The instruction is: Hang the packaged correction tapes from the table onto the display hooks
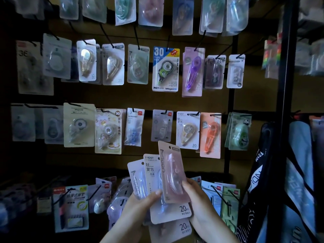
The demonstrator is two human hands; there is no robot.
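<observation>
Top-row packs (125, 12) are blurred and cut by the upper edge; the left hand (140, 205) partly covers the held packs (172, 172).

Open band: bare board (84, 163) below the third row of hung packs (78, 125); my hand could pass there.
Rows: hung packs nearly edge to edge.
Front: the fanned packs (152, 172) I hold block the centre.
Right: black post (287, 76) and hanging bags (298, 172) wall me in.

Raised side by side with wrists close together, the left grip (138, 206) pins a fan of packaged correction tapes (151, 172) under its thumb, while the right grip (197, 202) curls its fingers round the pink pack (172, 172) in front.
</observation>
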